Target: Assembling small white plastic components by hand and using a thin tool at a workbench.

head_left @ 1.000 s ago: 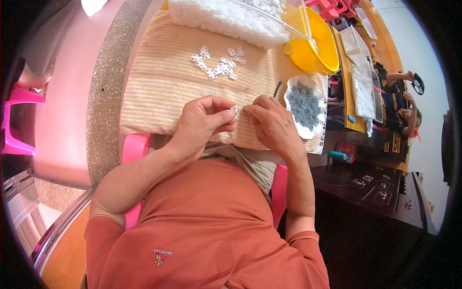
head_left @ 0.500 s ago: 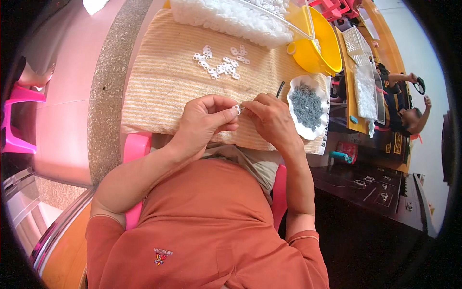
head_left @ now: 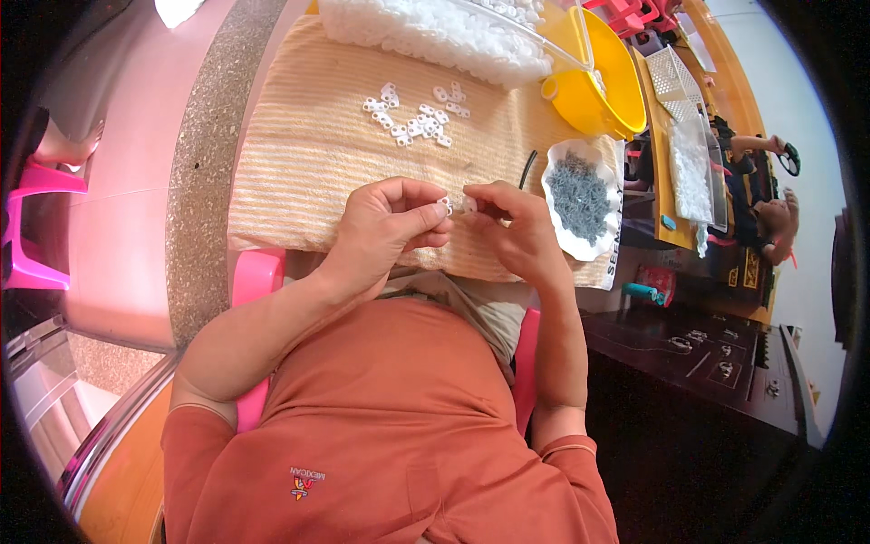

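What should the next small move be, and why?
Probably bring the right hand in to the white piece: the left hand pinches it, and the right is close beside it, across a small gap. Whether the right holds anything is too small to tell.

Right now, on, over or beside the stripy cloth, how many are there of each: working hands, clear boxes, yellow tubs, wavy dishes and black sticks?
Bare hands: 2 (left hand, right hand)
Large clear plastic box: 1
Round yellow plastic tub: 1
White wavy-edged dish: 1
Thin black stick: 1
Total: 6
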A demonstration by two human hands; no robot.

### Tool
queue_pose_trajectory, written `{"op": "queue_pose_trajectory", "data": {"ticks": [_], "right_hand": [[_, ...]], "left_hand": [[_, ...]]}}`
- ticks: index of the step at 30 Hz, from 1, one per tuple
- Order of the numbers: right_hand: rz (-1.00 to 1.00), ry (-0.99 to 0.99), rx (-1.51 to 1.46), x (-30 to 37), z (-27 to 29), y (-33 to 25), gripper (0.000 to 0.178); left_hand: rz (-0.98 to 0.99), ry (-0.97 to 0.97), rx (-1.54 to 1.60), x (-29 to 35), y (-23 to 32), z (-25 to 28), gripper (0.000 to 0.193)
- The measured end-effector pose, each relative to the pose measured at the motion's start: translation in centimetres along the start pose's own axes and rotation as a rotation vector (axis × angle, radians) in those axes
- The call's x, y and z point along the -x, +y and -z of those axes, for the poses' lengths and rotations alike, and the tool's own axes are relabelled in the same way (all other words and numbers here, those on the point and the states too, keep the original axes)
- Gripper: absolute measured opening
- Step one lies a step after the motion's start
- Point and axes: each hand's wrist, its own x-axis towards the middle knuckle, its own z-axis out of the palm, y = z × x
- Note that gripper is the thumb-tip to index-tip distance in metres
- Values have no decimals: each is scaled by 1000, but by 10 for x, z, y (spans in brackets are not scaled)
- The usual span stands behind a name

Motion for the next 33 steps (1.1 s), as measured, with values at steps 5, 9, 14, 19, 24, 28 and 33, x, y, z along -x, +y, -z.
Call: {"op": "queue_pose_trajectory", "data": {"ticks": [5,9,14,19,24,28,33], "right_hand": [[-105,-8,-349,4,-5,8,28],[-132,-3,-485,3,-12,17,29],[-134,-17,-653,4,-16,19,29],[-127,-16,-716,5,-17,19,30],[-121,-21,-776,5,-17,18,31],[-144,-19,-772,5,-17,18,31],[-120,1,-800,5,-17,16,30]], "left_hand": [[4,12,2,0,0,-3,14],[22,0,3,0,-1,-2,13],[26,-15,2,0,-2,-2,14],[19,-31,-9,-1,-3,-1,13],[32,-40,-20,-1,-3,0,13],[42,-45,-29,0,-2,-2,13],[53,-29,-32,0,-2,-2,14]]}}
